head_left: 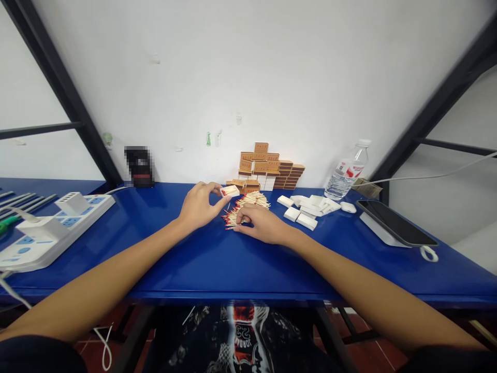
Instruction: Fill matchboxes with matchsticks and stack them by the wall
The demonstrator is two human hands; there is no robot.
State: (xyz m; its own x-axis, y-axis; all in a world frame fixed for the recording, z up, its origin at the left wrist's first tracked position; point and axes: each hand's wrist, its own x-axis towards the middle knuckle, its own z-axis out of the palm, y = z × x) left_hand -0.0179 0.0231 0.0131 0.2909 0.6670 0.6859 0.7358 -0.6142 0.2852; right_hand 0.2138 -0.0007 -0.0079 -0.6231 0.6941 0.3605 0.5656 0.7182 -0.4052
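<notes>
Left grip (199, 205) holds match tray (233, 191); clothing (244, 339) reads "JORDAN".

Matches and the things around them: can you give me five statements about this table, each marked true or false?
1. The left hand holds a small tray with matches in it. True.
2. The right hand is on the bottle. False: the right hand is at the pile of matches.
3. The stacked matchboxes stand behind the pile. True.
4. The phone lies beside the power strip. False: the phone is at the picture's right, the power strip at its left.
5. Several white trays lie to the right of the pile. True.
</notes>
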